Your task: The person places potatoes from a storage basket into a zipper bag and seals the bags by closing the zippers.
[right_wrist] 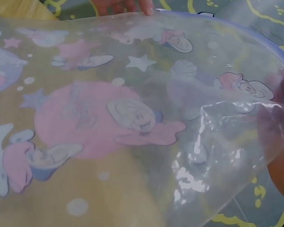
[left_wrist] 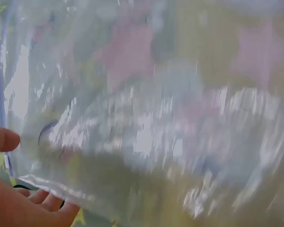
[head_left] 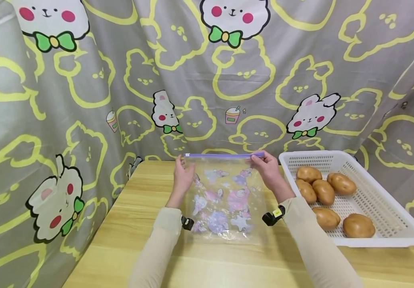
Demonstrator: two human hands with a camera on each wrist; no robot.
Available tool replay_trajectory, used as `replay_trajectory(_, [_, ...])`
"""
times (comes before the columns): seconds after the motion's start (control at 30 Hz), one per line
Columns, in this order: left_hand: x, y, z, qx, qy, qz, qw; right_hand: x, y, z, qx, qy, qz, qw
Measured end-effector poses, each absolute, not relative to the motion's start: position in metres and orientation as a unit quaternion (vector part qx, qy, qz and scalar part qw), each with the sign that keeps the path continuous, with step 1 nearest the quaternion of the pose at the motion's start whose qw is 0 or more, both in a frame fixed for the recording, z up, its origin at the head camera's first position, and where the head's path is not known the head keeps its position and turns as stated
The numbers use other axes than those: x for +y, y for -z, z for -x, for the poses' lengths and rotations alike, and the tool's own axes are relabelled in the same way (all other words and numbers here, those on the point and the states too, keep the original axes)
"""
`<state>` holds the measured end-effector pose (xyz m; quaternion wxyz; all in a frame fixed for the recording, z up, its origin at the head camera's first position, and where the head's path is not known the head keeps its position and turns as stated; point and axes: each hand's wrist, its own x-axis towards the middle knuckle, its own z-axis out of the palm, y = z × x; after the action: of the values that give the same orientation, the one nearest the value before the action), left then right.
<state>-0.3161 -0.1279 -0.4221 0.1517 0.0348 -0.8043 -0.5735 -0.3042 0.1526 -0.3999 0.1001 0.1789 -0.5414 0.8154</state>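
A clear zip bag (head_left: 221, 196) with pastel cartoon prints stands raised over the wooden table, its purple zip strip (head_left: 225, 155) at the top. My right hand (head_left: 267, 170) pinches the strip's right end between thumb and fingers. At the opposite top corner is my left hand (head_left: 184, 176), right beside the white slider (head_left: 187, 155). In the left wrist view, the left thumb (left_wrist: 4, 139) overlaps the zip edge, while the other fingers lie apart from it by the bag's side. Large printed figures fill the right wrist view, with left fingertips (right_wrist: 128, 5) at the far edge.
To the right, a white plastic basket (head_left: 397, 212) holds several brown potatoes (head_left: 323, 192). The wooden table (head_left: 127, 224) extends left and front. A grey patterned curtain (head_left: 192, 72) hangs close behind and along both sides.
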Motion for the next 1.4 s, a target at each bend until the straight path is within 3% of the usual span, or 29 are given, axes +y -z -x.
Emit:
replay_trajectory(0.27, [-0.120, 0.418, 0.316, -0.734, 0.649, -0.096, 0.175, 0.152, 0.405, 0.303, -0.520, -0.828, -0.179, 0.114])
replay_trajectory(0.73, [-0.131, 0.392, 0.317, -0.749, 0.619, -0.036, 0.233, 0.166, 0.395, 0.286, -0.688, -0.703, -0.166, 0.075])
replay_trajectory(1.07, [-0.131, 0.380, 0.317, -0.781, 0.585, 0.024, 0.220, 0.164, 0.366, 0.260, -0.799, -0.562, -0.206, 0.057])
replay_trajectory(1.4, [-0.118, 0.375, 0.317, -0.801, 0.549, 0.080, 0.226, 0.158, 0.398, 0.265, -0.826, -0.504, -0.250, -0.020])
